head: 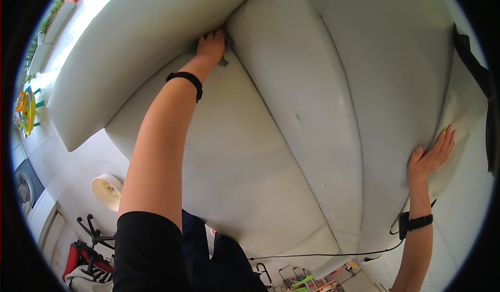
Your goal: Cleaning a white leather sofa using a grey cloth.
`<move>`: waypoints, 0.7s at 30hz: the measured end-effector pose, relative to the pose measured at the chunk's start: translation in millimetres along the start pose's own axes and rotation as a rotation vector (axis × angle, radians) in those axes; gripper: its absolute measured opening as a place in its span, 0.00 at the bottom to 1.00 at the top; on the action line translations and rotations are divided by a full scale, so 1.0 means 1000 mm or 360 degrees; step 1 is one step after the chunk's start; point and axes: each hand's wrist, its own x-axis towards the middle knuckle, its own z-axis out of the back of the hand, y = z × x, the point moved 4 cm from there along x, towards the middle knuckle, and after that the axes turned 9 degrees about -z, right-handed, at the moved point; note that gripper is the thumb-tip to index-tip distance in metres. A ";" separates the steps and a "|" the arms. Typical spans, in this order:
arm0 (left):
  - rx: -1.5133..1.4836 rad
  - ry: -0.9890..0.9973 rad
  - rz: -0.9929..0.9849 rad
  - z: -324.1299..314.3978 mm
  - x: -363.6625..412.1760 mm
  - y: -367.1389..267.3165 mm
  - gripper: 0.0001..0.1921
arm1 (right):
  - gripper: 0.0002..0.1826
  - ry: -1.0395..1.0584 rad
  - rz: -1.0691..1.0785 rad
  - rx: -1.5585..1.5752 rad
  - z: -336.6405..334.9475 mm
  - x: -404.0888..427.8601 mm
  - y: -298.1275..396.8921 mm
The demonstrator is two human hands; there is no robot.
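A grey sofa with a smooth, leather-like cover fills most of the view. My left hand (211, 46) reaches into its far inner corner, where the armrest (140, 30), the seat cushion (234, 147) and the back cushion (300, 96) meet. Bits of a dark grey cloth (223, 62) stick out from under that hand; the rest is hidden by the fingers. On the right, my right hand (431, 157) lies flat over the top edge of the sofa back (394, 96). Its thumb is spread from the fingers, and it holds nothing.
A thin black cable (328, 255) runs from a small device (403, 225) at my right wrist across the sofa's near end. On the floor at left are a round cream container (107, 191), an office chair base (95, 235) and a colourful toy table (25, 111).
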 end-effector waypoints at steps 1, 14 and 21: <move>-0.0006 0.0002 -0.0002 -0.001 0.006 -0.002 0.27 | 0.30 -0.0013 0.0007 0.0015 -0.001 0.001 0.000; 0.0084 0.0399 0.0066 0.006 -0.018 -0.001 0.23 | 0.30 0.0010 0.0013 -0.0017 0.003 0.001 0.002; 0.0124 0.0113 0.0056 0.001 -0.136 -0.004 0.27 | 0.29 0.0052 -0.0047 -0.0004 0.006 0.005 0.008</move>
